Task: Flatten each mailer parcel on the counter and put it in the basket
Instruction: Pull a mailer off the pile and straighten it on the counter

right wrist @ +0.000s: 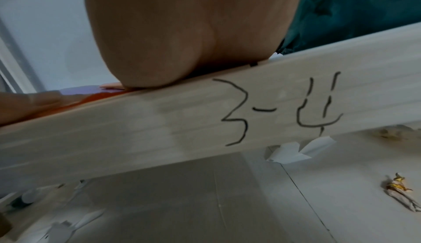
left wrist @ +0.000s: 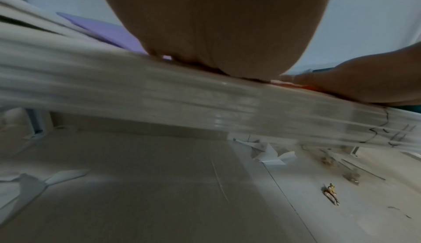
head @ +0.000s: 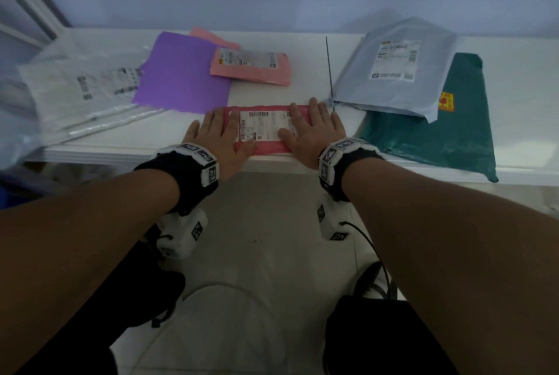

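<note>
A red mailer point(head: 266, 147) with a white label lies at the front edge of the white counter point(head: 302, 72). My left hand point(head: 220, 135) presses flat on its left end, fingers straight. My right hand point(head: 311, 129) presses flat on its right end, fingers spread. In the wrist views only the heels of the left hand point(left wrist: 216, 30) and right hand point(right wrist: 189, 30) show above the counter's front edge, with a sliver of the red mailer point(right wrist: 100, 96) beside them. No basket is in view.
A purple mailer point(head: 181, 81), a pink mailer point(head: 251, 67) and a clear bag point(head: 81, 87) lie at back left. A grey mailer point(head: 393, 69) overlaps a teal mailer point(head: 447, 132) at right. "3-4" point(right wrist: 280, 108) is written on the counter's front. Paper scraps litter the floor.
</note>
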`<action>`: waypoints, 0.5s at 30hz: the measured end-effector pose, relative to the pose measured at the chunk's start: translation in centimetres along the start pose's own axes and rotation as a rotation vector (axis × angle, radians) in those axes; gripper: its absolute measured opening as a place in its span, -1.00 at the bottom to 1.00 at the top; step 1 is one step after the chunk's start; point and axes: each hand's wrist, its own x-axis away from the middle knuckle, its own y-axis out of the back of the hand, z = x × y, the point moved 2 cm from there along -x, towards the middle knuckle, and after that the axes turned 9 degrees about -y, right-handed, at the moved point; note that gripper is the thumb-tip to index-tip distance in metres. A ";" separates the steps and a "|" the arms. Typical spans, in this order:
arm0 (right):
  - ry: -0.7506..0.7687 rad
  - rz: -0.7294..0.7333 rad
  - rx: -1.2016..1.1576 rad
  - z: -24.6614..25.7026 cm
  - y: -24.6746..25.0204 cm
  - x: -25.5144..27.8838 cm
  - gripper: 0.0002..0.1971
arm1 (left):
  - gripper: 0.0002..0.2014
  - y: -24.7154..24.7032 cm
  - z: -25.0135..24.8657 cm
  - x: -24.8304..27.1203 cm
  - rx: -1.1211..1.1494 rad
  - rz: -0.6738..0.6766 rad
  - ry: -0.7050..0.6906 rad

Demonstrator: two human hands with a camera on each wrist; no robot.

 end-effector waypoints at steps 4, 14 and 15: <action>0.012 0.010 -0.010 0.0 0.0 -0.1 -0.25 | -0.06 1.6 0.7 -0.5 -0.052 0.072 -0.071; 0.008 0.050 -0.010 -0.4 0.1 -0.4 -0.24 | -0.20 4.0 0.3 1.1 -0.175 0.146 -0.249; 0.009 0.057 -0.010 -0.4 0.1 -0.5 -0.24 | -0.28 4.4 0.2 1.2 -0.141 0.104 -0.237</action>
